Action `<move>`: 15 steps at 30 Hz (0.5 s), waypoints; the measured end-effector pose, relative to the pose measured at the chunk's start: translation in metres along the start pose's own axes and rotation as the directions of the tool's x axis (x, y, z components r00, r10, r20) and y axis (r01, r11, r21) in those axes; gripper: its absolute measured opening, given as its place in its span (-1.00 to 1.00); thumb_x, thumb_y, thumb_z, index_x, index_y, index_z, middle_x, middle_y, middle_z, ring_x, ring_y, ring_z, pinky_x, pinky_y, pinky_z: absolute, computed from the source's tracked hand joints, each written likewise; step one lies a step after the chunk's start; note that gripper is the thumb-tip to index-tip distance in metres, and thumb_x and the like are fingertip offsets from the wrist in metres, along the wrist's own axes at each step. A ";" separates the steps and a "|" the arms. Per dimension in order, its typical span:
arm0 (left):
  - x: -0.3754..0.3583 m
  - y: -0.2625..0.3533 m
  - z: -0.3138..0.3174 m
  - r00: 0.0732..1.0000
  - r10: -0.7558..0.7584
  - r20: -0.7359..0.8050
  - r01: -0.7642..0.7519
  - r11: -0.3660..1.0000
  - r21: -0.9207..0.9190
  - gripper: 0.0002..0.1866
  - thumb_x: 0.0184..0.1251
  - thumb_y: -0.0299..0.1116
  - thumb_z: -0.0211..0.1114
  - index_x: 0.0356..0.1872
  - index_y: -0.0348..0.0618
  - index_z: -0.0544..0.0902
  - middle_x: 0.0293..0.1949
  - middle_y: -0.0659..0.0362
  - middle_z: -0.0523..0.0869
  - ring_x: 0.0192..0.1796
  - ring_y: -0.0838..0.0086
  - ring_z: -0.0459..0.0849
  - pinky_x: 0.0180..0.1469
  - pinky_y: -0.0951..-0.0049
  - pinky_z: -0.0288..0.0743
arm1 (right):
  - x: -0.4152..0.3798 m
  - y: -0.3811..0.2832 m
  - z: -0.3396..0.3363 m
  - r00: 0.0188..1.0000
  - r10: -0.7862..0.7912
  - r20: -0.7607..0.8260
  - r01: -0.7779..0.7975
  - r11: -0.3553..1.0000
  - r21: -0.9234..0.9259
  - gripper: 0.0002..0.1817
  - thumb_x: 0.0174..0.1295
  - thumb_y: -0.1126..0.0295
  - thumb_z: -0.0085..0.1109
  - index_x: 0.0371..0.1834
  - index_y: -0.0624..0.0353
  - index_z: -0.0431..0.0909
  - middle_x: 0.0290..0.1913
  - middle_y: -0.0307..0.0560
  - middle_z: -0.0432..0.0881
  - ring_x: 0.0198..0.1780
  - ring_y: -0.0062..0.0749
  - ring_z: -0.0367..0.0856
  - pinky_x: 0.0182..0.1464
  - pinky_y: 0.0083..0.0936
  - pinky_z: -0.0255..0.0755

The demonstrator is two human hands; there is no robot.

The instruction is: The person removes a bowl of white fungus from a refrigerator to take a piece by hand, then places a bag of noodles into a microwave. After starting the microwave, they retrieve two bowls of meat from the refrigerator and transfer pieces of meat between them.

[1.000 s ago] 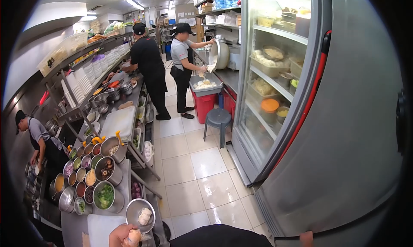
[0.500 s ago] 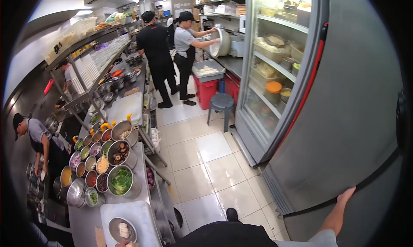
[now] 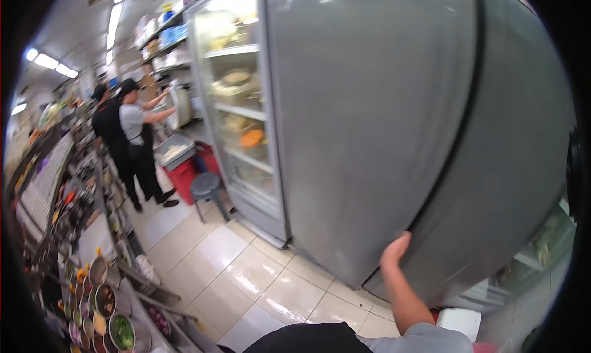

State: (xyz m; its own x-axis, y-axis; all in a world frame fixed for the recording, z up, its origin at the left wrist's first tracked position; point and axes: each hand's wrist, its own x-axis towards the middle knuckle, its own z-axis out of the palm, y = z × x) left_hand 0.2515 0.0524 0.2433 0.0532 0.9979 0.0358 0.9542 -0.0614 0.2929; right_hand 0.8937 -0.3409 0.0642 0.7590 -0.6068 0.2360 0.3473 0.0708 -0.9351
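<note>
My right hand [image 3: 394,249] reaches out to the dark seam between two tall grey metal refrigerator doors. Its fingers are bent round the edge at the seam, low on the left refrigerator door [image 3: 369,119], and the fingertips are partly hidden. To the right of the seam stands the other grey door [image 3: 517,137]. My left hand is out of view.
A glass-door fridge [image 3: 237,113] holding food tubs stands further left. Two people in black caps work beyond a grey stool [image 3: 205,185] and red bins [image 3: 181,179]. Metal pots of ingredients [image 3: 123,333] line the counter at lower left. The floor is tiled.
My view has swung right toward the grey doors, so the counter has shifted left. The bowl with pale food and my left hand beside it have left the view. My right hand stays at the seam.
</note>
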 end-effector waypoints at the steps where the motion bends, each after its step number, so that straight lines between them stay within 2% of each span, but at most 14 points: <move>1: 0.002 0.048 0.014 0.982 0.177 0.064 -0.165 0.974 -0.156 -0.46 0.44 0.03 0.08 0.09 -0.30 0.57 0.02 -0.16 0.66 0.09 -0.05 0.59 0.14 0.16 0.42 | -0.021 -0.017 -0.006 0.999 0.023 0.030 -0.020 0.996 -0.092 -0.69 0.44 0.22 -0.28 -0.29 0.22 0.35 -0.30 -0.14 0.38 -0.18 -0.39 0.31 -0.01 -0.39 0.28; 2: 0.001 0.092 0.039 0.909 0.415 0.035 -0.403 0.897 -0.181 -0.53 0.43 0.01 0.10 -0.05 -0.27 0.63 -0.13 -0.11 0.71 -0.08 0.02 0.67 -0.04 0.16 0.52 | -0.041 -0.039 -0.022 0.985 0.083 0.153 -0.052 0.979 -0.197 -0.74 0.43 0.24 -0.24 -0.26 0.21 0.34 -0.28 -0.13 0.37 -0.16 -0.40 0.32 -0.03 -0.42 0.28; 3: 0.037 0.098 0.121 0.798 0.579 -0.164 -0.591 0.700 -0.401 -0.73 0.31 -0.26 0.21 -0.26 -0.33 0.66 -0.42 0.13 0.69 -0.37 0.43 0.66 -0.27 0.38 0.54 | -0.057 -0.058 -0.039 0.938 0.068 0.339 0.003 0.979 -0.205 -0.78 0.45 0.28 -0.22 -0.22 0.20 0.35 -0.28 -0.16 0.39 -0.18 -0.45 0.35 -0.08 -0.45 0.31; 4: 0.002 0.163 0.118 0.728 0.685 -0.010 -0.625 0.658 -0.420 -0.75 0.31 -0.31 0.21 -0.19 -0.31 0.65 -0.33 0.10 0.70 -0.28 0.45 0.66 -0.21 0.41 0.53 | -0.066 -0.047 -0.056 0.876 0.062 0.479 0.024 0.985 -0.170 -0.90 0.40 0.40 -0.15 -0.23 0.17 0.34 -0.33 -0.27 0.35 -0.25 -0.53 0.32 -0.16 -0.56 0.29; 5: 0.009 0.195 0.163 0.651 0.721 0.238 -0.523 0.653 -0.548 -0.73 0.33 -0.29 0.22 -0.11 -0.30 0.65 -0.29 0.11 0.70 -0.26 0.46 0.66 -0.21 0.44 0.53 | -0.077 -0.057 -0.069 0.769 0.087 0.634 -0.012 0.992 -0.122 -0.92 0.39 0.43 -0.08 -0.18 0.18 0.40 -0.32 -0.28 0.40 -0.27 -0.56 0.36 -0.19 -0.59 0.32; 6: 0.004 0.217 0.205 0.526 0.743 0.415 -0.446 0.656 -0.609 -0.69 0.36 -0.25 0.23 -0.05 -0.29 0.63 -0.27 0.11 0.70 -0.22 0.44 0.67 -0.18 0.48 0.54 | -0.085 -0.067 -0.084 0.626 0.097 0.774 -0.057 0.995 -0.079 -0.91 0.37 0.47 -0.01 -0.13 0.18 0.45 -0.30 -0.29 0.44 -0.29 -0.59 0.39 -0.22 -0.61 0.34; 8: -0.047 0.286 0.212 0.269 0.623 0.735 -0.245 0.782 -0.573 -0.58 0.33 -0.10 0.26 -0.01 -0.27 0.64 -0.12 0.06 0.73 -0.10 0.32 0.69 -0.01 0.34 0.55 | -0.071 -0.079 -0.103 0.288 0.089 0.954 0.039 0.994 -0.105 -0.81 0.32 0.44 0.16 -0.05 0.23 0.54 -0.23 -0.19 0.58 -0.25 -0.58 0.50 -0.14 -0.57 0.41; 9: -0.053 0.299 0.228 0.274 0.622 0.733 -0.239 0.782 -0.575 -0.58 0.33 -0.10 0.26 -0.01 -0.27 0.64 -0.12 0.06 0.73 -0.10 0.32 0.69 -0.01 0.34 0.55 | -0.059 -0.082 -0.111 0.281 0.087 0.956 0.041 0.994 -0.103 -0.81 0.32 0.44 0.16 -0.05 0.23 0.54 -0.23 -0.19 0.58 -0.25 -0.58 0.50 -0.14 -0.57 0.41; 11: -0.054 0.321 0.272 0.166 0.425 0.890 -0.471 0.827 -0.307 -0.60 0.30 -0.13 0.28 0.02 -0.19 0.64 -0.12 0.11 0.73 -0.05 0.35 0.69 -0.07 0.34 0.57 | -0.028 -0.077 -0.125 0.267 0.310 0.912 -0.087 0.951 -0.298 -0.79 0.32 0.36 0.19 -0.06 0.23 0.60 -0.22 -0.22 0.63 -0.25 -0.62 0.51 -0.15 -0.57 0.43; 12: -0.046 0.323 0.299 0.171 0.421 0.891 -0.457 0.835 -0.306 -0.60 0.30 -0.13 0.28 0.02 -0.19 0.64 -0.12 0.11 0.73 -0.05 0.35 0.69 -0.07 0.34 0.57 | -0.010 -0.056 -0.136 0.357 0.326 0.876 -0.079 0.944 -0.319 -0.80 0.32 0.36 0.18 -0.09 0.22 0.61 -0.27 -0.25 0.63 -0.28 -0.64 0.50 -0.19 -0.57 0.43; 13: -0.032 0.316 0.328 0.134 0.695 0.706 -0.688 0.578 -0.439 -0.58 0.25 -0.11 0.32 0.03 -0.16 0.65 -0.07 0.07 0.72 0.01 0.27 0.67 0.01 0.29 0.54 | 0.009 -0.038 -0.148 0.439 0.340 0.832 -0.073 0.936 -0.344 -0.82 0.33 0.36 0.17 -0.11 0.21 0.62 -0.32 -0.28 0.62 -0.31 -0.65 0.49 -0.23 -0.58 0.43; 14: -0.019 0.304 0.342 0.014 0.884 0.468 -0.853 0.255 -0.455 -0.55 0.20 -0.10 0.35 0.04 -0.13 0.66 -0.01 0.03 0.72 0.07 0.19 0.65 0.09 0.23 0.51 | 0.030 -0.037 -0.162 0.489 0.385 0.783 -0.069 0.912 -0.405 -0.82 0.34 0.37 0.16 -0.13 0.22 0.63 -0.36 -0.32 0.60 -0.34 -0.68 0.48 -0.27 -0.61 0.41; 15: -0.008 0.295 0.343 0.076 0.813 0.578 -0.928 0.270 -0.257 -0.54 0.16 -0.11 0.37 0.03 -0.14 0.67 0.01 -0.03 0.70 0.11 0.15 0.63 0.17 0.23 0.46 | 0.050 -0.043 -0.173 0.538 0.422 0.730 -0.063 0.883 -0.465 -0.83 0.34 0.37 0.14 -0.15 0.22 0.64 -0.41 -0.36 0.58 -0.36 -0.70 0.46 -0.30 -0.64 0.40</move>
State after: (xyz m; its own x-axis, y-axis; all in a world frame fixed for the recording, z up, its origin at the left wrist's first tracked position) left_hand 0.6333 0.0326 0.0014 0.9497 0.0371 -0.3110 0.1325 -0.9473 0.2917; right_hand 0.8216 -0.5114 0.0708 0.9566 0.2816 -0.0751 0.0029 -0.2668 -0.9637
